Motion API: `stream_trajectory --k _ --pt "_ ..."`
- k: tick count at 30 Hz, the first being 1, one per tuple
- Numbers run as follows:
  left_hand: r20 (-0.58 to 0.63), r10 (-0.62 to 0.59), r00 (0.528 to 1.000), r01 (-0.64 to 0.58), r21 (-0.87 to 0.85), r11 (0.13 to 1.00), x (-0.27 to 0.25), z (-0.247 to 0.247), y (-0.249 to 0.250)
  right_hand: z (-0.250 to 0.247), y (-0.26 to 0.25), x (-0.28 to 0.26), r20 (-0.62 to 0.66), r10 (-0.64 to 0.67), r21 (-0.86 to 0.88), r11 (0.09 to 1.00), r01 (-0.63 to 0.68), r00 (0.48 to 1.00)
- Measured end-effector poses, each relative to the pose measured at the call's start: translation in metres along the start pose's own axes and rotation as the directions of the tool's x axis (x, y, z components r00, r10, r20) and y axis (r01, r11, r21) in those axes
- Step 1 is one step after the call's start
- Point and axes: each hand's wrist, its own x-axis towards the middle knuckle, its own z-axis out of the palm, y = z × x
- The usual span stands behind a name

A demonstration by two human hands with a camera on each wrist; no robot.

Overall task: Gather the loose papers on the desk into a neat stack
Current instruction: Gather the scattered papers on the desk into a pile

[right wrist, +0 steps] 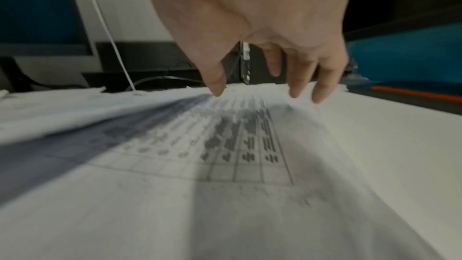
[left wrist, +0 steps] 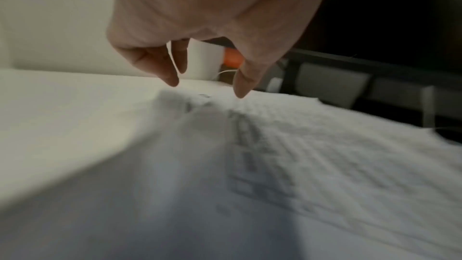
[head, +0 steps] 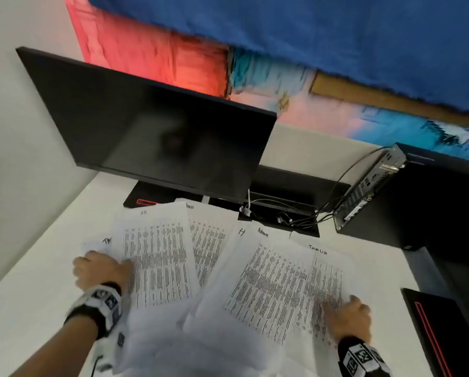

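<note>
Several printed sheets lie fanned and overlapping on the white desk (head: 37, 289). One sheet (head: 157, 259) is at the left, another (head: 282, 284) at the right, a third (head: 211, 235) between them, partly covered. My left hand (head: 100, 270) rests on the left edge of the left papers (left wrist: 312, 145); its fingertips (left wrist: 172, 82) point down at the sheet. My right hand (head: 347, 317) lies on the right sheets (right wrist: 225, 145) near their right edge, fingers (right wrist: 297, 90) straight and touching the paper. Neither hand grips anything.
A black monitor (head: 157, 131) stands behind the papers on its base (head: 143, 198). A cable well with wires (head: 282, 216) and a small black computer (head: 369, 186) sit at the back right. A dark device with a red stripe (head: 432, 330) lies at the right desk edge.
</note>
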Motion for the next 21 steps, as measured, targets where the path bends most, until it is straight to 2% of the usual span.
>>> stream_trajectory --k 2,3,5,8,10,13,15,16,17,19,20,21 --pt "-0.051 -0.157 0.986 0.159 0.027 0.987 0.010 -0.009 -0.003 0.000 0.006 0.007 -0.016 0.220 -0.009 0.975 -0.220 0.975" --pt "-0.026 -0.210 0.977 0.211 0.037 0.977 0.017 -0.011 -0.007 0.000 0.008 0.010 0.003 0.290 -0.011 0.957 -0.290 0.957" --pt "0.080 -0.248 0.965 0.243 0.067 0.968 0.026 -0.011 -0.014 0.006 0.015 0.021 0.042 0.325 0.043 0.944 -0.327 0.945" --pt "0.166 -0.136 0.977 0.105 0.186 0.977 0.024 -0.003 -0.016 0.020 0.009 0.030 0.098 0.264 0.101 0.957 -0.273 0.960" --pt "0.229 -0.042 0.972 0.018 0.106 0.994 0.022 0.000 -0.014 0.026 -0.002 0.029 0.043 0.269 0.073 0.960 -0.271 0.962" --pt "0.342 0.065 0.938 -0.030 -0.105 0.994 0.015 0.005 -0.009 0.030 -0.021 0.013 -0.061 0.356 0.186 0.922 -0.340 0.933" --pt "0.377 0.110 0.920 -0.030 -0.211 0.977 0.016 0.010 -0.003 0.028 -0.023 0.008 -0.008 0.455 0.218 0.870 -0.443 0.890" --pt "0.394 0.120 0.911 -0.013 -0.263 0.965 0.016 0.013 -0.001 0.023 -0.024 0.005 0.064 0.511 0.234 0.828 -0.510 0.857" --pt "0.406 0.127 0.905 0.000 -0.298 0.954 0.015 0.015 0.002 0.023 -0.020 0.012 0.150 0.508 0.250 0.811 -0.529 0.848" --pt "0.425 0.134 0.895 0.012 -0.323 0.946 0.013 0.021 0.008 0.024 -0.011 0.026 0.335 0.415 0.339 0.784 -0.520 0.846" --pt "0.433 0.125 0.893 0.026 -0.326 0.945 0.013 0.023 0.009 0.024 -0.006 0.029 0.382 0.338 0.386 0.787 -0.481 0.860" --pt "0.445 0.118 0.888 0.039 -0.327 0.944 0.013 0.026 0.010 0.026 0.000 0.035 0.377 0.278 0.433 0.790 -0.434 0.883"
